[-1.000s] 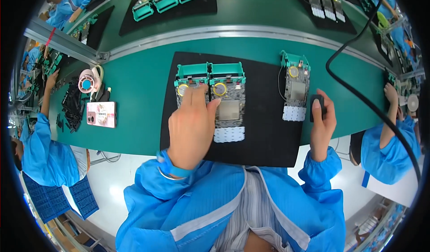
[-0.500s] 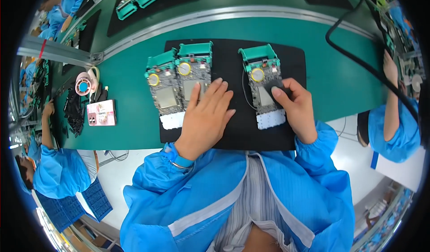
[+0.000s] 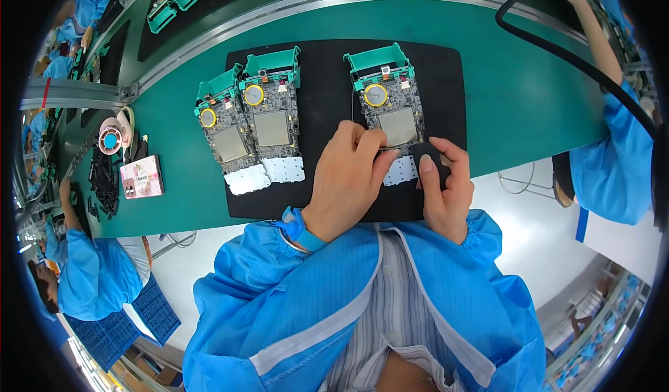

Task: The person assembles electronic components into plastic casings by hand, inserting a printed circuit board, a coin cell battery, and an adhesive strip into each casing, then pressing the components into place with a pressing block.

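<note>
On the black mat (image 3: 324,99) lies a circuit board (image 3: 411,106) with a green plastic frame at its far end, a round yellow-rimmed coin cell, a silver metal shield and a white near end. My left hand (image 3: 348,172) bends over its lower left side, thumb and fingers pinched on a thin wire (image 3: 352,108) that runs down the board's left edge. Beside the board's lower right, my right hand (image 3: 449,193) grips a small black flat piece (image 3: 433,165) between thumb and fingers. Part of the board's near end is hidden by my fingers.
Two similar boards, one left (image 3: 228,141) and one right (image 3: 272,127), lie side by side on the mat's left. Further left are a tape roll (image 3: 110,140), black parts (image 3: 104,183) and a pink box (image 3: 141,177). A black cable (image 3: 557,56) hangs at right. Co-workers sit both sides.
My left hand has left the two left boards and moved right to the single board, closing on its wire. My right hand has shifted down the board with the black piece. The view has shifted slightly.
</note>
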The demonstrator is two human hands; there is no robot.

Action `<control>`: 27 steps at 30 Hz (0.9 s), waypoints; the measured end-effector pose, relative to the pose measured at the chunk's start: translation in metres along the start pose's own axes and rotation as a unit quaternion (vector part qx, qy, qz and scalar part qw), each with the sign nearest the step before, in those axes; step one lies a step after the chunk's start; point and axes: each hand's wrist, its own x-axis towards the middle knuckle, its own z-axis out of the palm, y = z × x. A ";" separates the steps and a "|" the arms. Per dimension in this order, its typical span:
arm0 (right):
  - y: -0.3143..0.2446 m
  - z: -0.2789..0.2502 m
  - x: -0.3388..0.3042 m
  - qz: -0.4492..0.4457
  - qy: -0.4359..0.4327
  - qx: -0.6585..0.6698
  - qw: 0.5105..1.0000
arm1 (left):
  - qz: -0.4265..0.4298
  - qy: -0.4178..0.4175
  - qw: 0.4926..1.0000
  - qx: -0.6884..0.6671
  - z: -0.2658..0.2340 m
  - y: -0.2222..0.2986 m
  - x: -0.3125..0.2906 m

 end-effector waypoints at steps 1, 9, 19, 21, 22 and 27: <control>0.001 0.000 0.001 0.001 -0.001 0.001 1.000 | -0.015 0.003 1.000 -0.021 0.003 0.001 0.001; 0.003 0.002 0.005 -0.046 -0.004 -0.071 0.996 | -0.053 0.013 0.995 -0.080 0.008 0.006 0.003; 0.001 0.004 0.005 0.000 -0.006 -0.043 0.999 | -0.065 0.010 0.992 -0.106 0.007 0.002 0.003; 0.008 0.007 0.008 -0.135 0.020 -0.081 0.987 | -0.064 0.011 0.992 -0.105 0.007 0.003 0.002; 0.007 0.008 0.008 -0.135 0.020 -0.081 0.987 | -0.063 0.013 0.992 -0.104 0.008 0.002 0.002; 0.001 0.012 0.009 -0.143 0.019 -0.137 0.980 | -0.057 0.015 0.994 -0.096 0.009 0.000 0.004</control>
